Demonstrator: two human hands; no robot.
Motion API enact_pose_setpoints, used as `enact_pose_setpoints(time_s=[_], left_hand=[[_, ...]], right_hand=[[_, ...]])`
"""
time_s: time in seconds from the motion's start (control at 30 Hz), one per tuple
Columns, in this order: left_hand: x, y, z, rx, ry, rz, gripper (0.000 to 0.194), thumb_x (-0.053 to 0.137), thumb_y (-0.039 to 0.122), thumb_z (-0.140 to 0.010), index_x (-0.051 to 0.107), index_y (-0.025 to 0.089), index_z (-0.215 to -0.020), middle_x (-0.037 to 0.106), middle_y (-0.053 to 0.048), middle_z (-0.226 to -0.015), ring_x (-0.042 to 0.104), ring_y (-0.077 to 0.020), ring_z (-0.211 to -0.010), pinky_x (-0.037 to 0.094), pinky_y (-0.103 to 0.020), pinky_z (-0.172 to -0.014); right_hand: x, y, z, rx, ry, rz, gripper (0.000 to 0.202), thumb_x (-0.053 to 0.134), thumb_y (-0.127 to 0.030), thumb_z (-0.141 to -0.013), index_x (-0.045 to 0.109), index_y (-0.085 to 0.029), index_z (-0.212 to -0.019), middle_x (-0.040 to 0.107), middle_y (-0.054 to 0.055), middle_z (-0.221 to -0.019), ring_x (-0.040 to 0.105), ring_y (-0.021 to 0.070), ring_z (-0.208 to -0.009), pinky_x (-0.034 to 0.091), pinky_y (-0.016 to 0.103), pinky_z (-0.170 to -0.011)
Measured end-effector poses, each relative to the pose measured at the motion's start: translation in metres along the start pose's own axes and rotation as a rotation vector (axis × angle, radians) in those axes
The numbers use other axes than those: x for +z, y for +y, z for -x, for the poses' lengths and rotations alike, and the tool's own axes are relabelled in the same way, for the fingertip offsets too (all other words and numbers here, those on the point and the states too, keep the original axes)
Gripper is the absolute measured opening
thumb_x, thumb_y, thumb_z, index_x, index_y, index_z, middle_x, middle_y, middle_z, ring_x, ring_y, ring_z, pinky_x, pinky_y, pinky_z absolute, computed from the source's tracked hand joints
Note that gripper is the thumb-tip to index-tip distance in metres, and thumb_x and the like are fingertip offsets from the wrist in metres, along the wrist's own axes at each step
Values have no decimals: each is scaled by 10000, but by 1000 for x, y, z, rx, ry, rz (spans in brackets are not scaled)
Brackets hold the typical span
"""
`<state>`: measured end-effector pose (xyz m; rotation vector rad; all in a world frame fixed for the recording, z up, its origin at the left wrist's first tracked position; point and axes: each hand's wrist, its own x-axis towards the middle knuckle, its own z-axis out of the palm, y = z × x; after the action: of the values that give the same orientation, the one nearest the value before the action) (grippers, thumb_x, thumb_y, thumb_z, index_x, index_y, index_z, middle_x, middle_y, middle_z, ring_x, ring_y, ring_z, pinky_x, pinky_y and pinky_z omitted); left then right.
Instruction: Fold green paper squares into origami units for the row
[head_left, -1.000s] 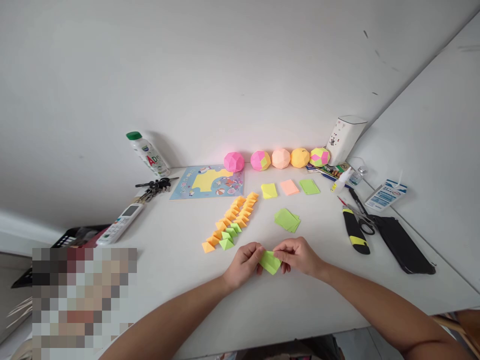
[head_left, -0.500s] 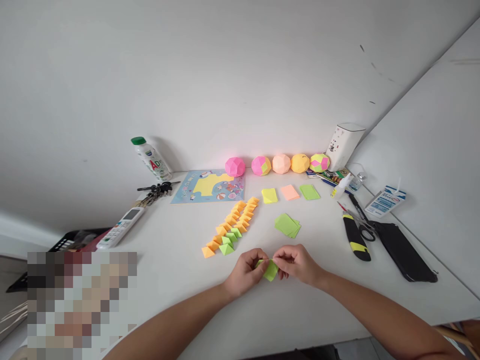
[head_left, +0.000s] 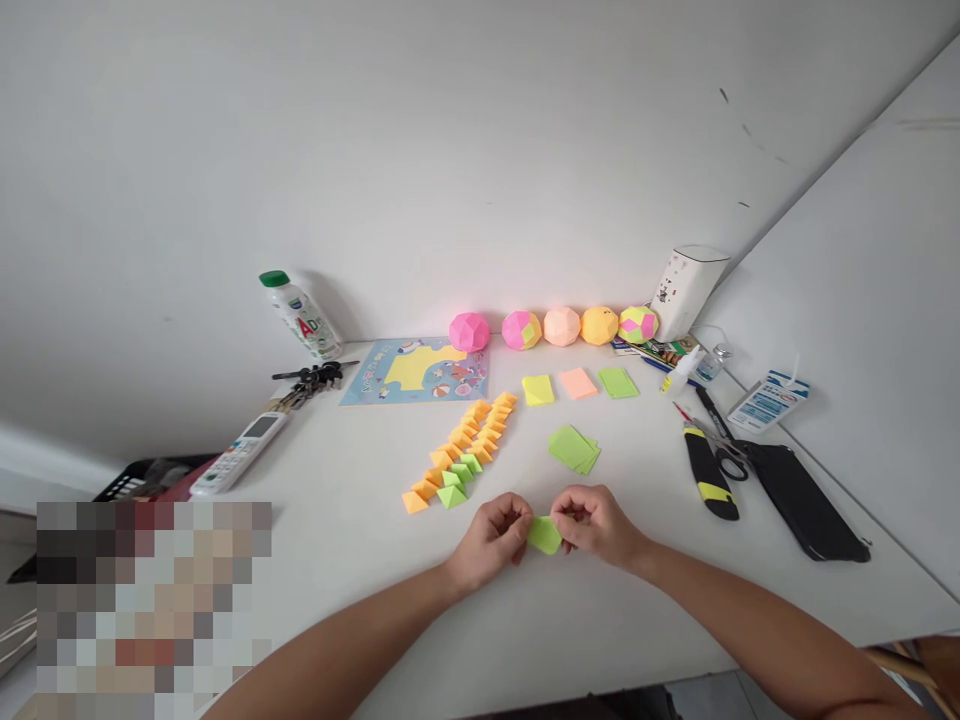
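A small piece of green paper (head_left: pixel 545 535) is stretched between my two hands, above the near part of the white table. My left hand (head_left: pixel 493 540) pinches its left edge, and my right hand (head_left: pixel 595 525) pinches the right edge. Just beyond lie several loose green paper sheets (head_left: pixel 573 449), slightly fanned. To the left, folded orange paper pieces (head_left: pixel 442 457) run in slanting rows, with several folded green pieces (head_left: pixel 453 494) at the near end. Yellow (head_left: pixel 538 390), peach (head_left: pixel 577 383) and green paper stacks (head_left: pixel 617 382) sit farther back.
Several faceted paper balls (head_left: pixel 562 326) line the wall. At right lie a utility knife (head_left: pixel 709 475), scissors (head_left: pixel 729 462), a black pouch (head_left: pixel 810 505) and a glue bottle (head_left: pixel 680 371). A remote control (head_left: pixel 238 454), keys (head_left: pixel 315 378) and a white bottle (head_left: pixel 302 318) are at left.
My hands have moved slightly apart. The green paper, earlier hanging with a corner pointing down, is now held out flatter between both hands.
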<state>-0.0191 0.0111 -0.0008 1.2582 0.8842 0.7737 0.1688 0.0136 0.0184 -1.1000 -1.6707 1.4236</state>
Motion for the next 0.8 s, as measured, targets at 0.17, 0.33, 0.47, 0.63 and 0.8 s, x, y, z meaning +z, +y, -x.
enact_pose_setpoints(time_s=[0.17, 0.33, 0.47, 0.63, 0.8], left_hand=[[1, 2, 0, 71, -53, -106, 302, 527, 444, -807, 540, 147, -754, 604, -30, -668, 487, -102, -556, 367, -218, -526], [1, 0, 1, 75, -23, -130, 301, 527, 431, -805, 515, 147, -706, 558, -12, -628, 444, -94, -545, 342, -216, -523], [-2, -5, 0, 64, 59, -68, 314, 553, 450, -785, 482, 158, -693, 485, 19, -597, 401, -87, -529, 318, -212, -513], [-5, -8, -3, 55, 101, 67, 308, 568, 442, -783, 472, 162, -698, 458, 33, -598, 397, -85, -542, 326, -209, -529], [-5, -5, -3, 46, 57, 60, 309, 577, 445, -775, 495, 154, -715, 485, 25, -610, 423, -91, -557, 345, -215, -548]], right_hand=[[7, 3, 0, -24, -20, 21, 93, 554, -233, -767, 566, -160, -712, 563, -13, -604, 573, 113, -530, 478, 215, -515], [6, 2, 0, -34, -15, 62, 62, 540, -155, -729, 554, -162, -669, 545, -23, -562, 549, 109, -505, 453, 211, -488], [-8, -2, -3, -34, 26, 88, 70, 543, -124, -697, 542, -165, -640, 549, -28, -541, 540, 108, -482, 456, 218, -483], [-17, -6, -6, -38, 90, 14, 99, 545, -168, -742, 502, -169, -652, 544, -24, -573, 535, 104, -492, 464, 223, -488], [-6, -2, -3, -40, -11, -38, 123, 565, -275, -802, 564, -153, -791, 559, -11, -634, 550, 102, -527, 482, 221, -503]])
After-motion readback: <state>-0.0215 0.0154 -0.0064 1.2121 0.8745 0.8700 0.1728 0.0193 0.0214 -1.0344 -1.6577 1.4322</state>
